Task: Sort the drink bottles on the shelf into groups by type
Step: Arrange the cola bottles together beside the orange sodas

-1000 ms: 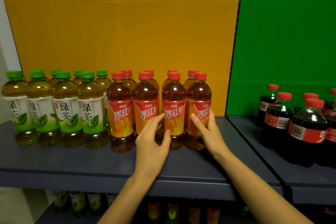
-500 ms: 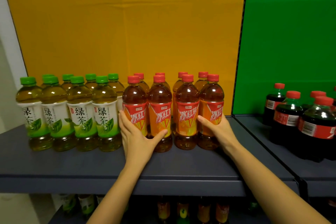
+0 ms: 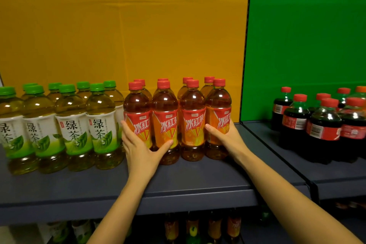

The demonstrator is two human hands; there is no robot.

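Several red-capped iced tea bottles (image 3: 191, 125) with orange-red labels stand in two rows at the middle of the grey shelf (image 3: 178, 182). My left hand (image 3: 141, 148) wraps the leftmost front iced tea bottle (image 3: 136, 113), thumb reaching across to the second. My right hand (image 3: 227, 138) cups the rightmost front iced tea bottle (image 3: 218, 113). Both hands press the group from its two sides. Several green-capped green tea bottles (image 3: 73, 125) stand in rows just to the left, touching the iced tea group.
Several red-capped cola bottles (image 3: 324, 125) stand on the neighbouring shelf to the right, past a black divider (image 3: 245, 65). A yellow back panel (image 3: 122, 25) and a green back panel (image 3: 307, 25) close the shelves. More bottles (image 3: 198, 228) show on the lower shelf.
My left hand has moved from the gap in the front row to the leftmost iced tea bottle. The iced tea bottles now stand closer together. The view shifted slightly.
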